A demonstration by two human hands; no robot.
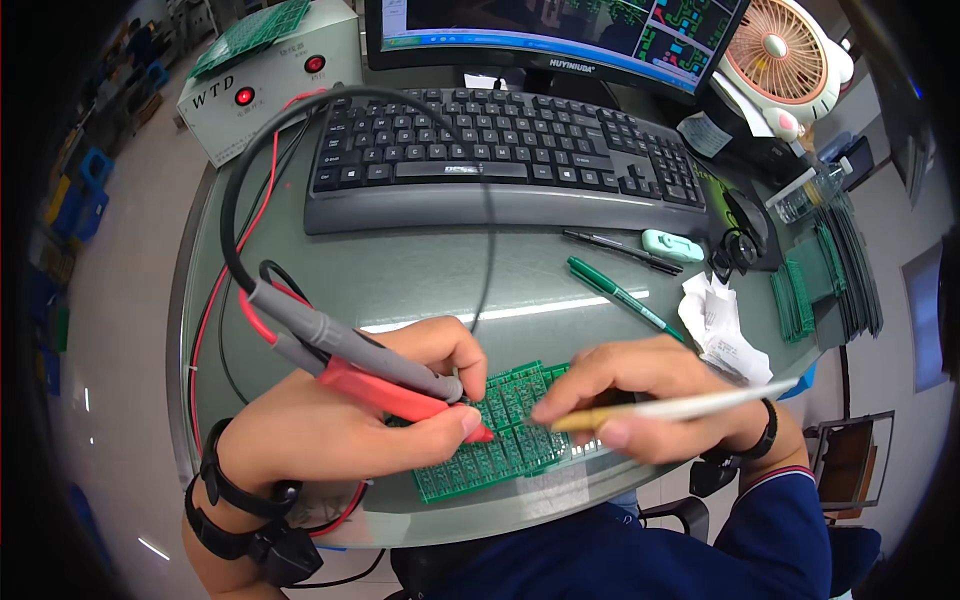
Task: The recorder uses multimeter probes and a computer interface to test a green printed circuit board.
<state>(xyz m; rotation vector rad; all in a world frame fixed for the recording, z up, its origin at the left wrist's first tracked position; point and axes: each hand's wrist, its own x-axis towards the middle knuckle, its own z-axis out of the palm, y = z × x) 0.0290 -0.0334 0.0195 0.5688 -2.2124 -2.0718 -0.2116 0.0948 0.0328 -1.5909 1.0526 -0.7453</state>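
Observation:
My left hand [310, 430] is closed around two test probes, a red probe [390, 393] and a grey probe [350, 342], whose tips point at a green circuit board panel [465, 470]. The panel lies on the table near its front edge and carries many small repeated sections. In my right hand [655, 375], over the panel's right part, is a slim pen-like tool [700, 403] with a pale shaft and a tan end. It is blurred, so its exact kind does not show. Fingers hide parts of the panel.
Behind the hands lies a black keyboard [470, 205], under a monitor [560, 40]. A white box with red lit buttons [270, 85] stands at far left, its leads looping over the table. At right are a green marker [625, 298], crumpled paper [722, 330] and stacked boards [840, 270].

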